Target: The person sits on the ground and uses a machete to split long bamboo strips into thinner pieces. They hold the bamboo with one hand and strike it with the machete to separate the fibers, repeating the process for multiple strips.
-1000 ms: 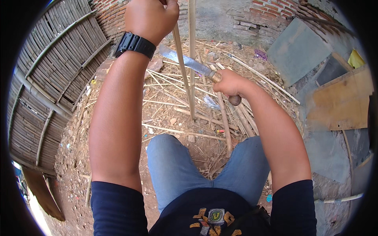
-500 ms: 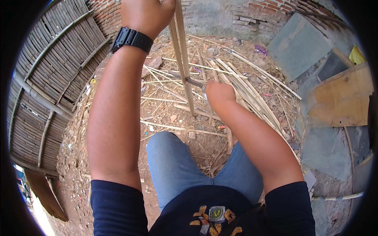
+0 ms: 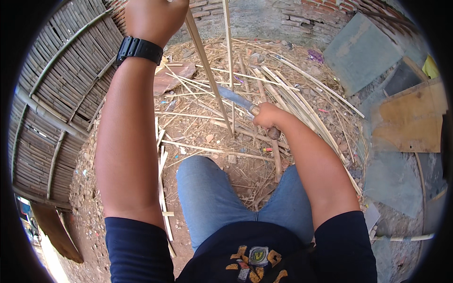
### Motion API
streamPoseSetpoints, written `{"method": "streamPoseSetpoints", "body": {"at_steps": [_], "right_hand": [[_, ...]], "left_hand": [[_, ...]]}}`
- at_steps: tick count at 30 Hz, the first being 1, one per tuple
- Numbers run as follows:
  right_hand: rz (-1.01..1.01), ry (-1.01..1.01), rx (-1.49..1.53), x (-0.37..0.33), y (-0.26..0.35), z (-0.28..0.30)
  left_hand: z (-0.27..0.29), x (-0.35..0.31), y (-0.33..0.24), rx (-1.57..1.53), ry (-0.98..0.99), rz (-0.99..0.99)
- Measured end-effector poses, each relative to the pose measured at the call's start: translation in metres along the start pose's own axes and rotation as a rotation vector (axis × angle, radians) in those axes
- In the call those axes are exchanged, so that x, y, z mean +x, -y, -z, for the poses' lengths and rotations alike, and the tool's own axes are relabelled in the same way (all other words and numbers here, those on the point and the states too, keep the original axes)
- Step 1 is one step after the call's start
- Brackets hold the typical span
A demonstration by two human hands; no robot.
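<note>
Two hands work one bamboo strip (image 3: 207,66): the left hand (image 3: 153,16) is clenched round its top, holding it slanted upright, while the right hand (image 3: 268,118) grasps a knife (image 3: 236,99), blade against the strip. A yellow package (image 3: 430,67) lies far right beside brown boards (image 3: 410,120).

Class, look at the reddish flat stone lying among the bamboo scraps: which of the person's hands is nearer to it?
Left. The left hand grips the upright bamboo strip just above the stone; the right hand, holding the knife, is farther off to its right.
</note>
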State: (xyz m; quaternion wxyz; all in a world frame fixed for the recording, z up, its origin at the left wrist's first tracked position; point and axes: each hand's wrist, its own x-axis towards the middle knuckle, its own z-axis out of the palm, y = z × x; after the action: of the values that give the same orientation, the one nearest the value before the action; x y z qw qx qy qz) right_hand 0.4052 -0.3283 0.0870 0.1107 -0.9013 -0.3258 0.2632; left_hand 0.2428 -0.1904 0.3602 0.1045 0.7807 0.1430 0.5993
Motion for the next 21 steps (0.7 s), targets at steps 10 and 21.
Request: {"method": "streamPoseSetpoints", "body": {"at_steps": [10,21], "right_hand": [[-0.06,-0.096,-0.079,0.01,-0.043,-0.055],[0.007,-0.198,-0.112,0.034,-0.187,-0.011]], "left_hand": [[-0.013,0.01,0.006,0.089,0.09,0.076],[-0.023,-0.004,0.012,-0.124,0.123,0.021]]}}
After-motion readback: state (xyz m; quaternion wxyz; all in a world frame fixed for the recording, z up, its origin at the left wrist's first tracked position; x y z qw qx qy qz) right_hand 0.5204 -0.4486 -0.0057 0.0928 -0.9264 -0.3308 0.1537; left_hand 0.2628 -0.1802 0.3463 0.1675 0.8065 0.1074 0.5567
